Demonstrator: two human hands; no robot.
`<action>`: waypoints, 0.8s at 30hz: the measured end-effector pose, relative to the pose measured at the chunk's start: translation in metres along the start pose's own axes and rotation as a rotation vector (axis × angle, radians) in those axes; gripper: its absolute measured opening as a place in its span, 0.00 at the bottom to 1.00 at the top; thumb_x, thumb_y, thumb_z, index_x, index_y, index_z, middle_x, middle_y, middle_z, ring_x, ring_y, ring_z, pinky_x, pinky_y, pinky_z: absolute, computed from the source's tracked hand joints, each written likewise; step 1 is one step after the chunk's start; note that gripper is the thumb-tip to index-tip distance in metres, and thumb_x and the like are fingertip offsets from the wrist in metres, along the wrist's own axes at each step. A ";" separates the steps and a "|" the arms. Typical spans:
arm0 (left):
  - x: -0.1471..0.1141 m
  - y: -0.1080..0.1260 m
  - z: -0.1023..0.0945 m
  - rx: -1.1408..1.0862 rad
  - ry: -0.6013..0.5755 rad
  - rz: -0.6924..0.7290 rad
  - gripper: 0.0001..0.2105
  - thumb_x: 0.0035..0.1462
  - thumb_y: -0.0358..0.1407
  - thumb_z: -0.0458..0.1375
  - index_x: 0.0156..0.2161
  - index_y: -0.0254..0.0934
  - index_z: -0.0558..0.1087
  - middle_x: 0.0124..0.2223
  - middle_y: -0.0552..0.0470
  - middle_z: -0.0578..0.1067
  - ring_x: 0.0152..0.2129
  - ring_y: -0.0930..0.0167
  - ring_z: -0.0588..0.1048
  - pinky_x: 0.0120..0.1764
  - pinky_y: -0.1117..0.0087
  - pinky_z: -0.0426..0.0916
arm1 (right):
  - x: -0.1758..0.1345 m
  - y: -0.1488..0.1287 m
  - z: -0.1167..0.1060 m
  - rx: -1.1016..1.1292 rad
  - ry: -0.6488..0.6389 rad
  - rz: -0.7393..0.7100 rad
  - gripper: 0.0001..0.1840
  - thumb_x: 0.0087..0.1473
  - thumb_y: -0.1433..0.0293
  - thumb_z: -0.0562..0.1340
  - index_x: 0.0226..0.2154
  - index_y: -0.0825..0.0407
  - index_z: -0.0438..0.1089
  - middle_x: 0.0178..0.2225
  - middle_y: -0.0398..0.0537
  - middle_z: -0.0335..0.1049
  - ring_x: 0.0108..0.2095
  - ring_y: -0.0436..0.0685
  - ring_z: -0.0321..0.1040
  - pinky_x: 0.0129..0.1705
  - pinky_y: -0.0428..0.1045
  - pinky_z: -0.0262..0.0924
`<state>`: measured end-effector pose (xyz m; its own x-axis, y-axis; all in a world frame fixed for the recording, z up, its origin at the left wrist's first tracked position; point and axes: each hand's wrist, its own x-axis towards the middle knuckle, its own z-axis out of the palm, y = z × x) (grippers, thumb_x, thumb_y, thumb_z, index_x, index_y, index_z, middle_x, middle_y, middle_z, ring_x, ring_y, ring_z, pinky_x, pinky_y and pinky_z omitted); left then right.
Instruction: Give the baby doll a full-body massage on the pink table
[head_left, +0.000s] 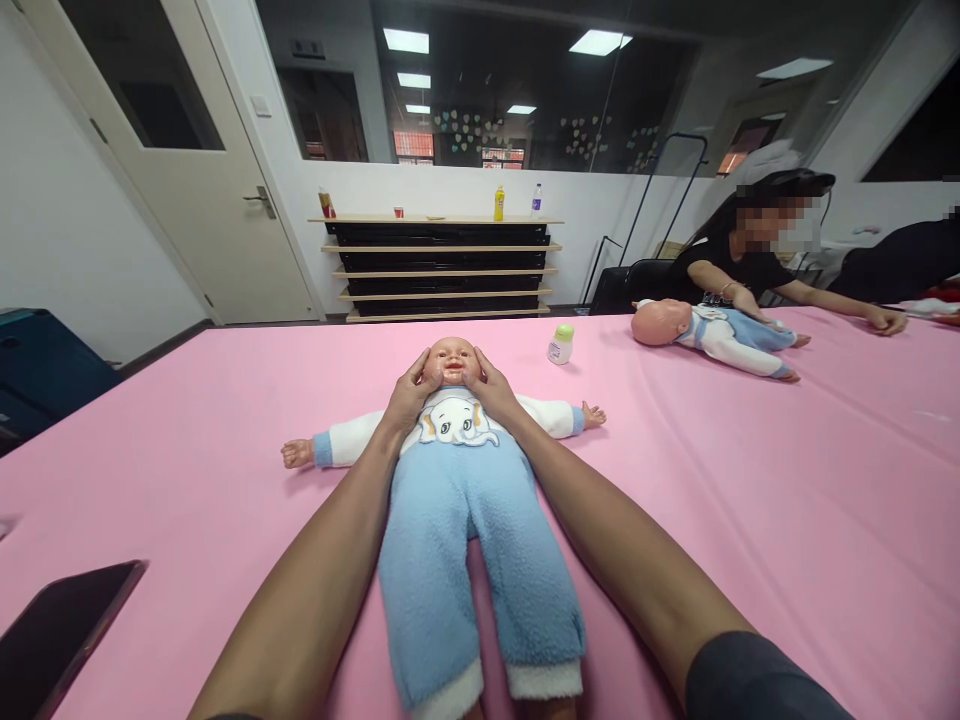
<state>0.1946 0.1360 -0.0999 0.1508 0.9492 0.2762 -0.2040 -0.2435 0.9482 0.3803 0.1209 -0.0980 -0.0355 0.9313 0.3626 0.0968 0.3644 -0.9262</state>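
Head view: the widest thing I have before me is a smooth pink-covered table (712, 500). Beyond its far right edge sits a person in a black short-sleeved top (765, 268), one hand at a second baby doll in blue and white (731, 337). My own doll, a plastic-headed baby doll in fleecy blue trousers and a white elephant-front top (461, 475), lies face up in the middle, arms outstretched. My left hand (412, 393) and right hand (491, 388) cup its head from either side, unclenched, thumbs against the cheeks. A dark flat phone (64, 635) lies near left; a small white bottle with a green cap (561, 345) stands beyond the doll's outstretched arm on the right.
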 end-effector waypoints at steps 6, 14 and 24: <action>0.001 0.000 0.002 -0.127 0.020 -0.062 0.33 0.59 0.52 0.57 0.66 0.41 0.60 0.66 0.46 0.62 0.59 0.61 0.68 0.59 0.58 0.65 | 0.000 -0.007 0.001 0.057 0.012 0.040 0.41 0.60 0.45 0.54 0.67 0.50 0.52 0.67 0.46 0.51 0.66 0.58 0.52 0.66 0.54 0.51; -0.007 0.007 0.006 0.091 -0.037 0.010 0.49 0.47 0.42 0.70 0.69 0.42 0.50 0.66 0.44 0.63 0.58 0.59 0.68 0.59 0.59 0.66 | -0.002 -0.001 0.000 -0.077 -0.011 -0.036 0.54 0.49 0.48 0.68 0.69 0.49 0.46 0.68 0.46 0.47 0.67 0.61 0.49 0.68 0.55 0.48; 0.000 0.003 0.001 0.039 0.019 0.010 0.37 0.55 0.47 0.63 0.67 0.39 0.58 0.66 0.45 0.63 0.62 0.60 0.63 0.62 0.60 0.61 | 0.002 0.001 -0.001 0.009 0.032 -0.007 0.39 0.60 0.45 0.54 0.66 0.48 0.55 0.67 0.44 0.53 0.67 0.59 0.50 0.69 0.56 0.45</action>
<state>0.1949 0.1347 -0.0966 0.1305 0.9501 0.2832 -0.1677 -0.2604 0.9508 0.3813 0.1234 -0.0984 -0.0040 0.9282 0.3720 0.0877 0.3709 -0.9245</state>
